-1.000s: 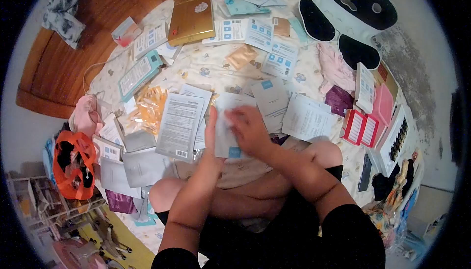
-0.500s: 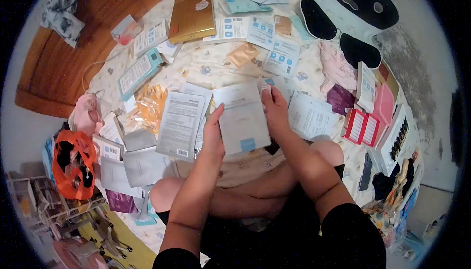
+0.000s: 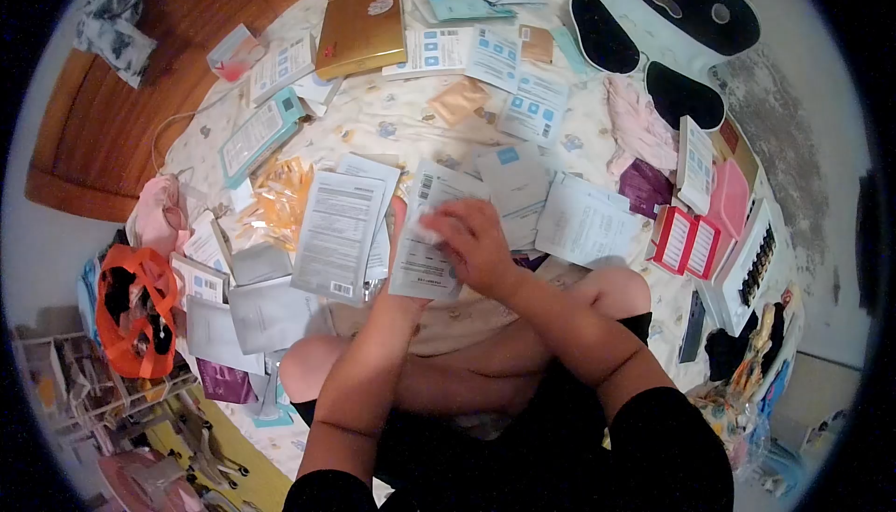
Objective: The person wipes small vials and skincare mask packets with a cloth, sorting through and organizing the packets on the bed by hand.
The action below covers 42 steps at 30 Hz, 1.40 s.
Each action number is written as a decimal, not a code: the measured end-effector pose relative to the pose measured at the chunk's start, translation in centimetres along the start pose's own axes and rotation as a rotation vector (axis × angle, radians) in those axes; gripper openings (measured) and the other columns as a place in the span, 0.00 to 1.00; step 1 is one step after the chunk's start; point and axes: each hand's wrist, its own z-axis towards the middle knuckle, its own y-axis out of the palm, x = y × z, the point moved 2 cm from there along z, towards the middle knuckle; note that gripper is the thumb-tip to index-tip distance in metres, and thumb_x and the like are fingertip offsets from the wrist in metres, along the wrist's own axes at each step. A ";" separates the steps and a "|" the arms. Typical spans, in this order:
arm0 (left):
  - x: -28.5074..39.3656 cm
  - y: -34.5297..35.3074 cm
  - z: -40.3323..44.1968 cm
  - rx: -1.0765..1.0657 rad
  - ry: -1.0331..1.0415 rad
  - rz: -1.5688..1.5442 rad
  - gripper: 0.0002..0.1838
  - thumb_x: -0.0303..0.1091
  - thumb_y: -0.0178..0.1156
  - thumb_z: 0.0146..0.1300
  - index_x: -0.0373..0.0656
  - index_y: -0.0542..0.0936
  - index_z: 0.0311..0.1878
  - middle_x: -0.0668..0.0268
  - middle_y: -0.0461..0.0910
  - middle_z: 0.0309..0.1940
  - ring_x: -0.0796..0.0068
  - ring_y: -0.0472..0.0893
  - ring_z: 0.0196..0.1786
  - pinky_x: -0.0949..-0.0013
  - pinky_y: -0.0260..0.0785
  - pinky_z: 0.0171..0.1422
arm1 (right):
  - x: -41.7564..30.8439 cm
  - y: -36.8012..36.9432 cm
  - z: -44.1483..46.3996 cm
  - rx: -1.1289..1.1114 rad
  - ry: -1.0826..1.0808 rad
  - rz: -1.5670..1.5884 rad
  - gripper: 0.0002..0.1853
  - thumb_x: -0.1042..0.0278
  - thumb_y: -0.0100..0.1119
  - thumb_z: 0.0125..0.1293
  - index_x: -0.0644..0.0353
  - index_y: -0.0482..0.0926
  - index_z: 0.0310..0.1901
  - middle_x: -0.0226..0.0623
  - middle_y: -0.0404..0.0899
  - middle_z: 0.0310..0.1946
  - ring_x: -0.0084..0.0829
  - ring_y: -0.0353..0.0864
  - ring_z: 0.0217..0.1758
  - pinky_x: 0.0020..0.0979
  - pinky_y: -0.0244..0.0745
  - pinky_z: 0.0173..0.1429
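My left hand [image 3: 399, 221] grips a silver-grey foil face mask packet [image 3: 429, 274] from below, its thumb along the left edge. The packet's printed side, with a barcode, faces up. Over it lies my right hand [image 3: 474, 241], fingers bent and pressed together at the packet's surface. Motion smears the fingertips, and a small whitish patch shows at them; I cannot make out what it is. Left of the packet rests another printed grey packet [image 3: 338, 232]. Just right of my hands lies a pale packet with a blue square [image 3: 515, 185].
A gold box [image 3: 362, 31] and white boxes with blue squares stand at the back. Yellow sachets [image 3: 280, 199] and an orange bag [image 3: 140, 311] lie left. To the right are pale packets [image 3: 583, 223], a red-and-white box [image 3: 686, 239] and a pink container [image 3: 724, 199].
The packet in my left hand now shows its printed barcode side instead of the plainer face. My right hand has moved left from the packet's right edge onto its surface.
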 end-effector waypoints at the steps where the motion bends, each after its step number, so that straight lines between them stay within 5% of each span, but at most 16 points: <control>1: 0.0 0.3 -0.5 0.101 -0.026 -0.026 0.42 0.68 0.42 0.55 0.44 0.58 0.63 0.51 0.65 0.55 0.51 0.68 0.56 0.50 0.63 0.57 | 0.6 -0.1 0.2 0.002 0.001 0.000 0.23 0.79 0.58 0.43 0.54 0.75 0.46 0.38 0.71 0.41 0.40 0.69 0.46 0.38 0.64 0.51; 3: -0.1 0.7 -1.5 0.199 -0.056 -0.050 0.39 0.64 0.46 0.56 0.42 0.63 0.60 0.55 0.70 0.52 0.60 0.71 0.53 0.58 0.67 0.55 | 2.3 -0.6 0.5 0.094 0.141 -0.095 0.22 0.80 0.58 0.44 0.54 0.75 0.45 0.38 0.70 0.40 0.41 0.69 0.45 0.37 0.65 0.50; 6: 0.2 1.0 -2.6 0.284 -0.329 0.076 0.24 0.38 0.54 0.55 0.38 0.67 0.55 0.57 0.75 0.44 0.63 0.76 0.46 0.61 0.71 0.48 | 3.7 -0.9 0.6 0.101 0.266 -0.056 0.19 0.79 0.57 0.48 0.54 0.74 0.45 0.40 0.71 0.40 0.42 0.70 0.43 0.36 0.67 0.46; 10: 1.8 1.8 -2.2 0.259 -0.486 0.260 0.25 0.36 0.58 0.53 0.37 0.68 0.54 0.57 0.76 0.44 0.62 0.76 0.46 0.62 0.70 0.50 | 6.1 -2.0 0.4 -0.080 0.492 -0.212 0.17 0.73 0.55 0.54 0.53 0.72 0.48 0.40 0.72 0.39 0.43 0.73 0.40 0.38 0.69 0.41; 14: 7.4 0.3 -1.8 0.431 0.300 1.659 0.40 0.37 0.62 0.49 0.37 0.55 0.64 0.47 0.56 0.62 0.52 0.58 0.64 0.56 0.51 0.66 | 5.9 -4.3 0.6 -0.260 0.729 -0.337 0.19 0.67 0.55 0.57 0.52 0.70 0.51 0.39 0.71 0.38 0.44 0.74 0.40 0.40 0.70 0.39; 15: 8.0 0.4 -2.1 0.432 0.299 1.657 0.40 0.37 0.62 0.49 0.37 0.55 0.64 0.47 0.56 0.62 0.52 0.58 0.64 0.56 0.51 0.66 | 6.2 -4.3 0.5 -0.297 0.744 -0.367 0.22 0.64 0.57 0.56 0.52 0.68 0.53 0.39 0.71 0.38 0.44 0.74 0.40 0.40 0.70 0.40; 17: 9.4 0.7 -3.1 0.948 0.224 2.219 0.47 0.40 0.64 0.47 0.40 0.49 0.67 0.45 0.40 0.67 0.44 0.43 0.69 0.49 0.40 0.68 | 6.4 -4.0 0.2 -0.334 0.758 -0.394 0.25 0.60 0.58 0.55 0.52 0.66 0.56 0.40 0.71 0.38 0.44 0.75 0.40 0.41 0.71 0.40; 20: 8.4 0.2 -2.5 1.028 0.294 2.264 0.48 0.41 0.66 0.46 0.42 0.49 0.67 0.44 0.37 0.67 0.38 0.40 0.68 0.44 0.37 0.67 | 7.0 -2.1 -0.7 -0.439 0.715 -0.531 0.33 0.54 0.61 0.52 0.55 0.62 0.58 0.42 0.71 0.40 0.43 0.75 0.40 0.41 0.70 0.41; 21: 8.0 0.2 -2.3 1.027 0.297 2.262 0.48 0.41 0.66 0.46 0.42 0.49 0.67 0.44 0.37 0.67 0.38 0.40 0.68 0.44 0.37 0.67 | 7.1 -1.4 -1.1 -0.462 0.693 -0.604 0.35 0.54 0.61 0.51 0.57 0.61 0.59 0.43 0.70 0.42 0.43 0.75 0.41 0.40 0.70 0.41; 23: 7.0 1.2 -1.8 0.607 0.796 2.192 0.47 0.39 0.65 0.47 0.42 0.49 0.67 0.43 0.37 0.67 0.38 0.41 0.68 0.45 0.37 0.68 | 7.5 -0.7 -1.7 -0.485 0.671 -0.682 0.37 0.54 0.61 0.51 0.58 0.59 0.61 0.45 0.70 0.44 0.43 0.75 0.42 0.40 0.70 0.42; 25: 5.8 2.5 -1.6 0.529 0.777 2.149 0.41 0.36 0.64 0.49 0.40 0.55 0.65 0.41 0.40 0.66 0.39 0.44 0.67 0.49 0.41 0.68 | 8.0 -0.4 -1.8 -0.502 0.689 -0.672 0.34 0.59 0.59 0.51 0.58 0.59 0.60 0.45 0.72 0.43 0.43 0.76 0.42 0.39 0.71 0.43; 34: 2.6 -1.6 0.0 0.258 0.358 1.772 0.27 0.32 0.59 0.55 0.40 0.65 0.59 0.48 0.49 0.66 0.50 0.57 0.65 0.60 0.55 0.64 | 8.7 -0.8 -1.3 -0.528 0.726 -0.504 0.28 0.69 0.55 0.50 0.60 0.64 0.56 0.51 0.77 0.34 0.50 0.77 0.38 0.42 0.69 0.45; 35: 2.1 -2.2 0.2 0.263 0.200 1.509 0.28 0.37 0.58 0.57 0.42 0.63 0.61 0.50 0.53 0.65 0.54 0.58 0.65 0.62 0.55 0.64 | 8.7 -0.8 -1.3 -0.529 0.725 -0.503 0.28 0.69 0.55 0.50 0.60 0.64 0.56 0.51 0.77 0.34 0.50 0.77 0.38 0.42 0.69 0.45; 38: 0.9 -1.5 0.3 0.325 0.045 1.007 0.30 0.46 0.53 0.61 0.45 0.60 0.64 0.55 0.60 0.62 0.59 0.61 0.64 0.62 0.55 0.64 | 6.5 -1.2 -0.1 -0.283 0.590 -0.121 0.28 0.68 0.59 0.51 0.59 0.65 0.57 0.46 0.79 0.37 0.43 0.79 0.38 0.39 0.71 0.46; 40: 0.5 -2.1 0.2 0.376 0.035 0.771 0.31 0.51 0.50 0.63 0.47 0.58 0.65 0.56 0.62 0.61 0.61 0.62 0.63 0.62 0.57 0.64 | 4.1 -0.3 0.3 -0.142 0.652 0.493 0.27 0.68 0.61 0.51 0.58 0.66 0.55 0.45 0.78 0.39 0.43 0.78 0.42 0.37 0.70 0.49; 42: -0.1 -3.8 0.5 0.142 0.047 0.394 0.35 0.57 0.48 0.61 0.46 0.58 0.65 0.61 0.65 0.58 0.64 0.66 0.59 0.65 0.59 0.62 | 2.0 0.9 -0.3 -0.136 0.674 0.628 0.26 0.66 0.62 0.52 0.58 0.67 0.54 0.45 0.78 0.38 0.42 0.78 0.42 0.36 0.71 0.48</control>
